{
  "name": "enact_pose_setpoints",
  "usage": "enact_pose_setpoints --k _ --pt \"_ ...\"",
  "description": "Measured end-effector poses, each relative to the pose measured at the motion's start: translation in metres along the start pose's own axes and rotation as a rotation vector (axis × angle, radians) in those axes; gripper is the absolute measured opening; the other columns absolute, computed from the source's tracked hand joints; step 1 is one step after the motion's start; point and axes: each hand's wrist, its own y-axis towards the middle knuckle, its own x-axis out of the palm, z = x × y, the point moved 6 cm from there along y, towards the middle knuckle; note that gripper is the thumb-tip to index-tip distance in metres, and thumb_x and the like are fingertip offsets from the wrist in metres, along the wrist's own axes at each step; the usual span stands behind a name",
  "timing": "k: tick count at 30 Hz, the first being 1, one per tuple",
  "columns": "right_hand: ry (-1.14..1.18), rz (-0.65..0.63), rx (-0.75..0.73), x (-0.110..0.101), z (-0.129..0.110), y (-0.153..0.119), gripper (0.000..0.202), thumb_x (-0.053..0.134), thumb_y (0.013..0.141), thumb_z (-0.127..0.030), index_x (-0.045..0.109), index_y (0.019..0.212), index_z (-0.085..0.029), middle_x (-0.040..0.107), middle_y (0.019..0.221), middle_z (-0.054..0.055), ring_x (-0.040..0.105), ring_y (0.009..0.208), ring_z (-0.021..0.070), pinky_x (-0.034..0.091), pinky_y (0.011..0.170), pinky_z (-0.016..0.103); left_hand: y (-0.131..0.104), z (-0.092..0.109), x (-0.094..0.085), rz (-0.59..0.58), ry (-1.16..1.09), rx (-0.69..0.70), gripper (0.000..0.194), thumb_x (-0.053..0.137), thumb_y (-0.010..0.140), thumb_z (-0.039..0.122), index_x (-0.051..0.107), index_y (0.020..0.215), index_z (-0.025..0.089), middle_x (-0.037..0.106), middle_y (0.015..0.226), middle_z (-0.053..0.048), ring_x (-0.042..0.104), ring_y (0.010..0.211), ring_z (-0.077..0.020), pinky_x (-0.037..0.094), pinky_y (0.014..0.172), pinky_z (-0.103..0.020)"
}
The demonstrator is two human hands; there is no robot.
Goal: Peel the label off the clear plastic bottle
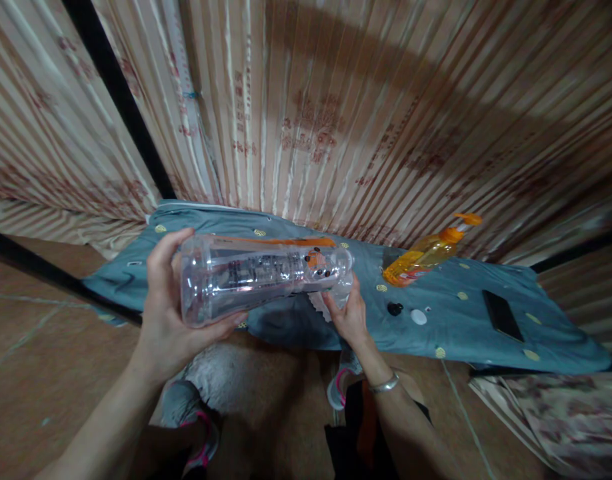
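Note:
A clear plastic bottle point(246, 270) with black and orange print lies sideways in the air in front of me, its wide base to the left. My left hand point(169, 293) is wrapped round that base, thumb below and fingers above. At the narrower neck end, my right hand point(349, 317) is closed on the bottle, its fingers partly hidden. A whitish, crumpled, tissue-like piece point(320, 305) shows beside my right thumb; whether the hand holds it too I cannot tell. An orange pump bottle point(421, 259) with yellow-orange liquid stands on the cloth to the right.
The blue-green cloth point(466, 333) covers a narrow table. On it lie a small black cap-like part point(395, 309), a white disc point(419, 317) and a dark phone point(503, 315). Behind hangs a striped curtain point(306, 120); a black pole point(119, 97) rises at the left.

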Motion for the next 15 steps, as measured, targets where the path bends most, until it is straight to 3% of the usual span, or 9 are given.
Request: enact_pose_setpoints --k 15 --pt "-0.004 -0.017 -0.013 0.0013 -0.0033 -0.0016 0.083 0.061 0.092 -0.058 0.033 0.156 -0.013 0.064 0.142 0.023 0.065 0.13 0.0357 0.057 0.105 0.055 0.0002 -0.0004 0.0 0.009 -0.023 -0.007 0.107 0.093 0.07 0.047 0.036 0.159 0.032 0.06 0.122 -0.006 0.068 0.092 -0.0187 0.066 0.07 -0.033"
